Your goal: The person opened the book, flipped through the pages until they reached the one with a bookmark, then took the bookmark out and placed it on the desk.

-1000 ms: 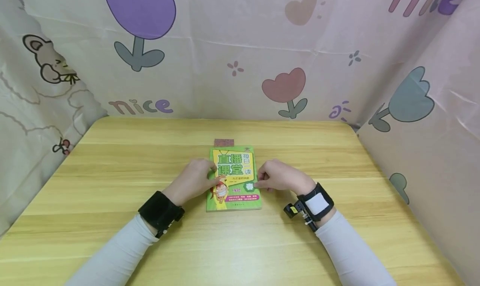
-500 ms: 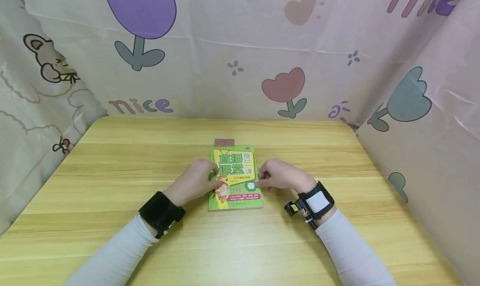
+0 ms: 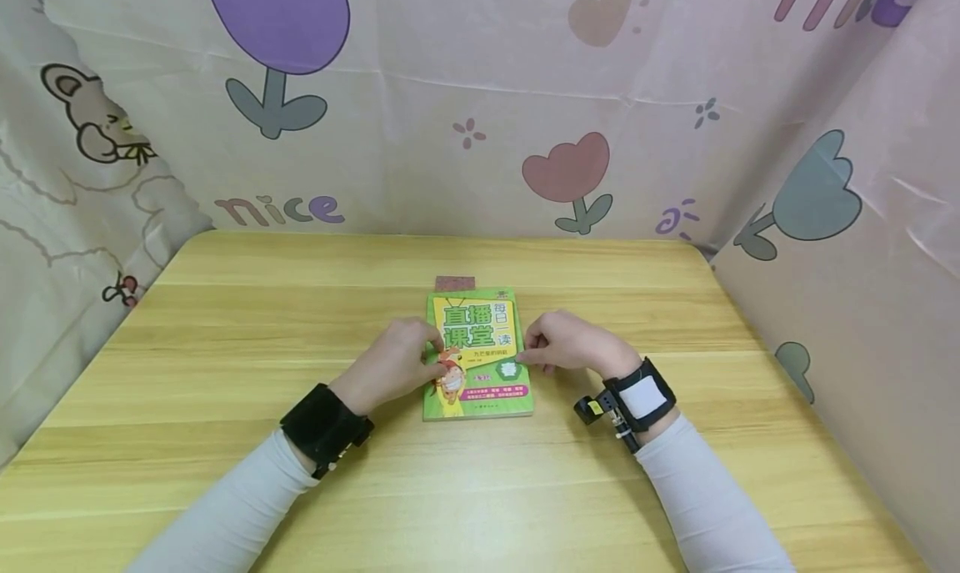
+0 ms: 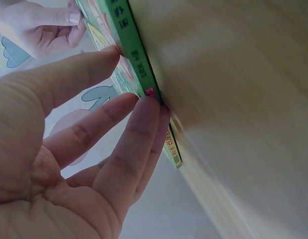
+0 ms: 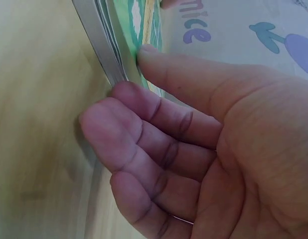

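A green and yellow paperback book (image 3: 483,356) with a cartoon child on its cover lies flat on the table, between both hands. My left hand (image 3: 393,363) pinches its left side. In the left wrist view the thumb rests on the cover, while the fingertips (image 4: 146,107) press the green spine (image 4: 136,55). On the other side my right hand (image 3: 573,344) holds the page edge (image 5: 101,40), thumb on the cover and index finger at the side. The remaining right fingers curl beside the book. From its top edge a small reddish-brown strip (image 3: 455,283) shows.
A light wood-grain table (image 3: 225,348) extends around the book. Patterned cloth (image 3: 420,164) with hearts, flowers and "nice" lettering hangs behind it and along both sides. Black bands with small devices sit on both wrists.
The book has slid slightly to the right and a little away, with both hands on it. The reddish-brown strip has shifted right too. The head view has tilted very slightly.
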Motion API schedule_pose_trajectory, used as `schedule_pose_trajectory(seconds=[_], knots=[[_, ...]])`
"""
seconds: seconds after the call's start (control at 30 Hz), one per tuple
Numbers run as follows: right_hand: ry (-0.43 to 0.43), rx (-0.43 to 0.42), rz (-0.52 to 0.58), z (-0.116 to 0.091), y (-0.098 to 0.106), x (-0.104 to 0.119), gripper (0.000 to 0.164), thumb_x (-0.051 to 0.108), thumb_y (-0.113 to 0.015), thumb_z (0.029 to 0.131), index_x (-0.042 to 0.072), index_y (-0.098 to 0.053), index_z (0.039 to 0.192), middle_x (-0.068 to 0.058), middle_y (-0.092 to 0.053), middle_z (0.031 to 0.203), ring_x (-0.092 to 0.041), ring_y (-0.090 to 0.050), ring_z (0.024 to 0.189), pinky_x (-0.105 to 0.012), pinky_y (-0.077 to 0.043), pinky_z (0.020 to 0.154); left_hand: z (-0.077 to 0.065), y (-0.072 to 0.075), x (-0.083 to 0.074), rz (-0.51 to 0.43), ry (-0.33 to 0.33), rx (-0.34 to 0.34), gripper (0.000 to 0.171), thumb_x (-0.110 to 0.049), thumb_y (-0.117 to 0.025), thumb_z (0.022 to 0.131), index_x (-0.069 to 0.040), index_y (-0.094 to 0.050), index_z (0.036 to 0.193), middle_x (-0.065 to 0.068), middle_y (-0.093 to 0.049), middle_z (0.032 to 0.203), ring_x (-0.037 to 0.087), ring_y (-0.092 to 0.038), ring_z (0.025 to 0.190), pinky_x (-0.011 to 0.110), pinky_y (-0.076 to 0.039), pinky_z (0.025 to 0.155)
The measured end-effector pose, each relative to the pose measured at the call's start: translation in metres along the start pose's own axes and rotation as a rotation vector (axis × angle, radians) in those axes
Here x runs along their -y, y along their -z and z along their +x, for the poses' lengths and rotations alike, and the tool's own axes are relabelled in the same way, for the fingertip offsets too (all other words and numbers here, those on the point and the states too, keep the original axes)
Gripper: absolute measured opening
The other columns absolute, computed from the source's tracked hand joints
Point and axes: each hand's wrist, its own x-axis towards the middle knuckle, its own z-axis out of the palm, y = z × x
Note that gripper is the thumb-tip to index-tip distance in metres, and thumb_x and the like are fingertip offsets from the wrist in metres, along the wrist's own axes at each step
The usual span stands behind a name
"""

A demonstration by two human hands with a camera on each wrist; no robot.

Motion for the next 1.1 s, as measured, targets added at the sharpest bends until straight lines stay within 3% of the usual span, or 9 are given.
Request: schedule_pose_trajectory(seconds=[0.53, 1.1], knots=[[-0.003, -0.002, -0.009, 0.0029, 0.0009, -0.007, 0.021, 0.027, -0.066, 0.092, 0.01, -0.067, 0.08, -0.002, -0.064, 0.069, -0.02, -0.062, 0.062, -0.025, -0.044, 0.055, 0.0004, -0.0049, -0.004, 0.017, -0.033, -0.006, 0.028, -0.025, -0.081, 0.075, -0.006, -0.074, 0.095, 0.003, -0.059, 0.089, 0.016, -0.049, 0.074, 0.024, -0.042, 0.059], [-0.024, -0.016, 0.006, 0.0028, 0.0046, -0.0092, 0.026, 0.029, -0.062, 0.095, 0.008, -0.063, 0.08, -0.006, -0.064, 0.068, -0.021, -0.062, 0.06, -0.025, -0.04, 0.052, -0.0015, -0.0062, -0.0065, 0.061, -0.074, -0.007, 0.033, -0.03, -0.081, 0.076, -0.007, -0.073, 0.099, 0.005, -0.059, 0.1, 0.017, -0.048, 0.081, 0.024, -0.044, 0.068]])
